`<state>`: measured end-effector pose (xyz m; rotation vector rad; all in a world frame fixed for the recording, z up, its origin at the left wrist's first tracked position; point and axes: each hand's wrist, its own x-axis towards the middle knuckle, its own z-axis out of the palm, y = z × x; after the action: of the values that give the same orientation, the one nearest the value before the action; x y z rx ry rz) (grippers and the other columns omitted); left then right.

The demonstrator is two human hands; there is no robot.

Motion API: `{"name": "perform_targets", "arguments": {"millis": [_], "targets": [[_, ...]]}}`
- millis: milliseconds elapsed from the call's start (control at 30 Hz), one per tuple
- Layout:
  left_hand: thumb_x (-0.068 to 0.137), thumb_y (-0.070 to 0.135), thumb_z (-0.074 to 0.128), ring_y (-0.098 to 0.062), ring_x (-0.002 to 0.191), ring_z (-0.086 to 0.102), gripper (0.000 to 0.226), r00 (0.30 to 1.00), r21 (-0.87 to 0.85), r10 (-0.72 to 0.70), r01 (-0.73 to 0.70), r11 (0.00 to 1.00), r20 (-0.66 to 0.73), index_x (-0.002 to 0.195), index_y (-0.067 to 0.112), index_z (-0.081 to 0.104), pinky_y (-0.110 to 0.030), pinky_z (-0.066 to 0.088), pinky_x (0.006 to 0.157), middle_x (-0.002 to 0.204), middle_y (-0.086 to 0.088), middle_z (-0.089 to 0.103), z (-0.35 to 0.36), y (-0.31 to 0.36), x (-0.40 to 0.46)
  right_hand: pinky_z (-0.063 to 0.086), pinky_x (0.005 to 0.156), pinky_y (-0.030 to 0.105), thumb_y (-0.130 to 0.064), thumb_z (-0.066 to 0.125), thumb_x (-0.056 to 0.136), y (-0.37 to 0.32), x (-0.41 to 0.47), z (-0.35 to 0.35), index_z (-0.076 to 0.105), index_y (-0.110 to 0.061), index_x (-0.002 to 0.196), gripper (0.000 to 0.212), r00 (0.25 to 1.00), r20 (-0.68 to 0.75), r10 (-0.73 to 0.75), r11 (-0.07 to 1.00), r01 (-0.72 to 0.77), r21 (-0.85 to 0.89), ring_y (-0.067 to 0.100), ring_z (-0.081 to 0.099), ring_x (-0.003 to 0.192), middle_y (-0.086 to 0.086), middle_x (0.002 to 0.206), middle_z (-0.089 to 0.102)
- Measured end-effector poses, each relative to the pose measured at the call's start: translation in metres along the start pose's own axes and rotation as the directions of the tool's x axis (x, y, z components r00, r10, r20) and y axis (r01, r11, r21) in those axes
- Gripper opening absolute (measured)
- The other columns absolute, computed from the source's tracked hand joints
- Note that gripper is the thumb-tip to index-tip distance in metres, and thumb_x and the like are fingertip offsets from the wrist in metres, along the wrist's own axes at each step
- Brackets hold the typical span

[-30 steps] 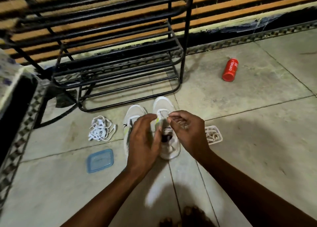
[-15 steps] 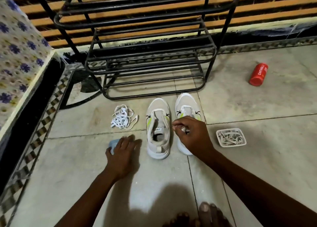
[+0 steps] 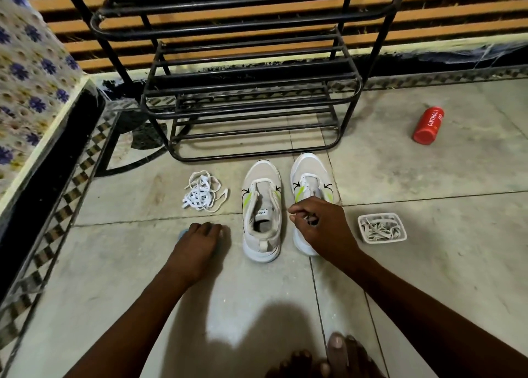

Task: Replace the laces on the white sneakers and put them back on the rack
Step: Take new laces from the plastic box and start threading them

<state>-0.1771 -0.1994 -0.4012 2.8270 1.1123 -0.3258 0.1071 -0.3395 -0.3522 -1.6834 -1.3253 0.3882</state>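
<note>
- Sneakers: a pair, side by side on the floor, toes at 12 o'clock toward the rack [image 3: 251, 111]. Left sneaker [image 3: 261, 209] shows no lace, tongue open; right sneaker [image 3: 310, 186] is partly hidden under a hand, its lacing unclear. Likely parked in front of the rack for a short return trip.
- Right hand [image 3: 320, 229]: over the right sneaker's collar, fingers [image 3: 294, 210] curled, thumb and forefinger drawn together as if pinching a lace end; nothing can be made out between them, so the hold cannot be told.
- Left hand [image 3: 200, 243]: at 9 o'clock of the left sneaker, resting on a blue lid [image 3: 181, 234], fingers slightly bent, gripping nothing visible; seemingly a prop for the lean forward.
- Lace bundle [image 3: 203, 192]: white, loose, at 9 o'clock of the sneakers, within reach.
- Tub [image 3: 381, 240]: white, open, at 3 o'clock of the right sneaker, holding greyish laces; probably the other set, kept apart.
- Red bottle [image 3: 428, 125]: lying at 2 o'clock, well apart.
- Rack shelves: bare of shoes; return not yet done.
</note>
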Motion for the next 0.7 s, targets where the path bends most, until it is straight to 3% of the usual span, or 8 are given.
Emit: {"name": "perform_targets", "arguments": {"millis": [67,133,200,267,333,467,600,700], "targets": [[0.068,0.041,0.084,-0.036,0.112,0.059,0.090,0.996,-0.092,-0.084,0.086,0.992,0.020,0.145,0.011,0.047,-0.043,0.056,0.085,0.124,-0.013,0.064,-0.016,0.006,0.000,0.051,0.075,0.020,-0.010,0.076,0.083,-0.001,0.001,0.000,0.077,-0.018,0.091,0.012,1.000,0.000,-0.013,1.000,0.013,0.000,0.003,0.067,0.082,-0.008,0.087,0.072],[0.072,0.046,0.075,-0.031,0.114,0.059,0.083,0.985,-0.300,-0.154,0.123,0.946,-0.081,0.144,0.016,0.046,-0.042,0.056,0.084,0.122,-0.008,0.064,-0.039,0.016,0.000,0.047,0.073,0.015,-0.013,0.076,0.081,-0.005,0.003,0.001,0.076,-0.019,0.091,0.012,1.000,0.002,-0.028,1.000,0.028,-0.001,-0.002,0.064,0.078,-0.011,0.086,0.070],[0.071,0.045,0.071,-0.020,0.101,0.065,0.069,0.944,-0.516,-0.167,-0.004,0.857,-0.285,0.132,0.018,0.056,-0.036,0.057,0.079,0.111,0.000,0.067,-0.068,0.027,0.001,0.049,0.071,0.017,-0.016,0.080,0.079,-0.009,0.005,-0.001,0.076,-0.019,0.096,0.018,0.999,0.021,-0.039,0.999,0.039,0.008,0.000,0.064,0.079,-0.016,0.088,0.068],[0.075,0.046,0.073,-0.008,0.097,0.065,0.069,0.895,-0.675,-0.199,-0.140,0.724,-0.399,0.135,0.017,0.058,-0.023,0.057,0.078,0.112,0.006,0.066,-0.094,0.040,0.004,0.055,0.073,0.024,-0.019,0.086,0.078,-0.015,0.007,-0.004,0.075,-0.021,0.106,0.030,0.996,0.088,-0.027,0.998,0.022,0.059,0.005,0.066,0.086,-0.017,0.099,0.069],[0.082,0.045,0.074,-0.012,0.099,0.065,0.068,0.851,-0.717,-0.200,-0.257,0.647,-0.485,0.140,0.014,0.058,-0.017,0.055,0.081,0.115,0.003,0.062,-0.117,0.058,0.006,0.057,0.082,0.025,-0.023,0.089,0.076,-0.020,0.009,-0.009,0.073,-0.023,0.119,0.046,0.981,0.193,0.015,0.985,-0.048,0.168,0.005,0.066,0.100,-0.014,0.116,0.070],[0.087,0.040,0.073,-0.020,0.111,0.067,0.063,0.849,-0.851,-0.233,-0.373,0.370,-0.474,0.142,0.010,0.059,-0.025,0.058,0.088,0.123,-0.004,0.061,-0.141,0.091,0.012,0.053,0.102,0.034,-0.028,0.091,0.072,-0.028,0.015,-0.019,0.060,-0.020,0.140,0.075,0.940,0.330,0.082,0.910,-0.206,0.360,0.010,0.059,0.128,-0.007,0.138,0.063],[0.088,0.023,0.077,-0.026,0.125,0.065,0.059,0.874,-0.891,-0.200,-0.406,0.202,-0.443,0.141,0.004,0.057,-0.037,0.060,0.093,0.132,-0.015,0.061,-0.140,0.114,0.020,0.056,0.098,0.036,-0.002,0.090,0.070,-0.025,0.023,-0.040,0.061,-0.008,0.136,0.072,0.937,0.326,0.127,0.859,-0.269,0.436,0.016,0.068,0.117,0.001,0.127,0.071],[0.084,0.012,0.081,-0.030,0.125,0.064,0.061,0.901,-0.904,-0.115,-0.401,0.148,-0.419,0.139,0.001,0.057,-0.043,0.059,0.096,0.133,-0.018,0.061,-0.134,0.129,0.035,0.057,0.096,0.041,0.003,0.092,0.063,-0.007,0.023,-0.067,0.064,-0.007,0.131,0.074,0.940,0.302,0.158,0.850,-0.285,0.444,0.022,0.069,0.116,0.005,0.124,0.072]]}}
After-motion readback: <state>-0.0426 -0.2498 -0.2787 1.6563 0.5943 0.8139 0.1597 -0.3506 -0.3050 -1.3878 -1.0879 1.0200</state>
